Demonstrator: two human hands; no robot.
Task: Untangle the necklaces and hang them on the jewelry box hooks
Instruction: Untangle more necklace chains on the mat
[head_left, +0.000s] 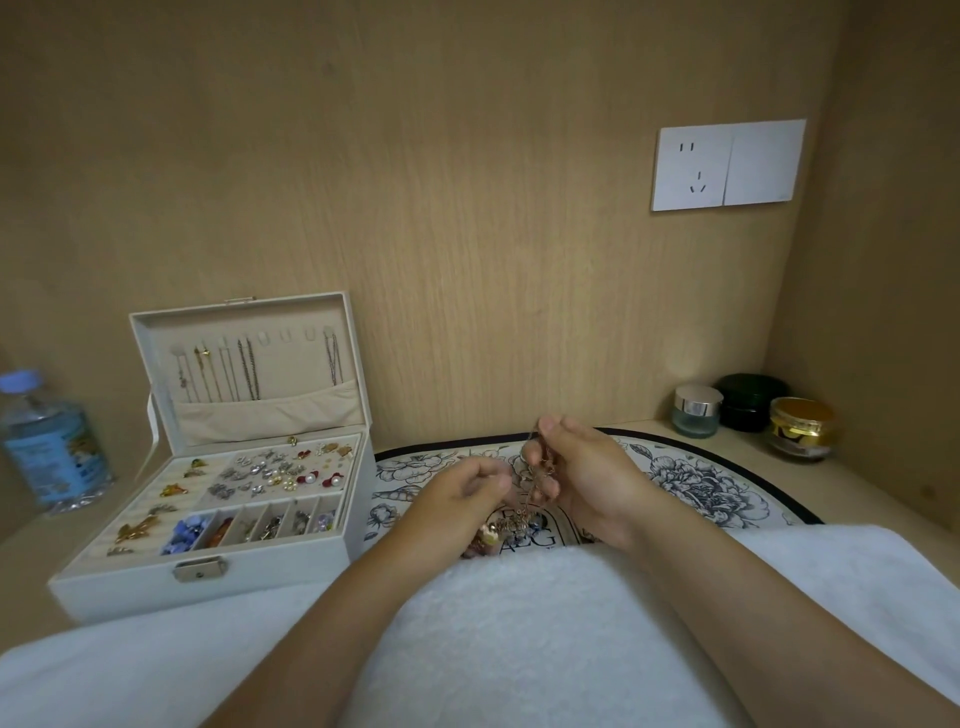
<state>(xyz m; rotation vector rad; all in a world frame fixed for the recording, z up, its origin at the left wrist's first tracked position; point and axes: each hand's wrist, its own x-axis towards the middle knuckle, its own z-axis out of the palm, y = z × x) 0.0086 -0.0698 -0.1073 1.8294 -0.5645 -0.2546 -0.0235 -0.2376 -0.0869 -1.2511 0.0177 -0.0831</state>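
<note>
Gold-toned chain (536, 470) runs up from the tangled necklaces (511, 530), which lie bunched on the floral mat (701, 483) at the near edge, just past a white towel (519, 623) spread over the person's lap. The right hand (587, 478) pinches that chain between thumb and fingers (548, 431) and lifts it above the knot. The left hand (465, 491) hovers just beside it with fingers curled in; whether it has a strand I cannot tell. This looks like the untangling step, with one strand being teased free. On the counter (857, 483) to the left stands the open jewelry box (130, 582), several hung necklaces (248, 376) already in its lid and a few hooks (285, 335) bare between them. Next, I'd judge, the left hand needs to pin down the clump while the right draws the strand out slowly, then carry it across to a free hook.
</note>
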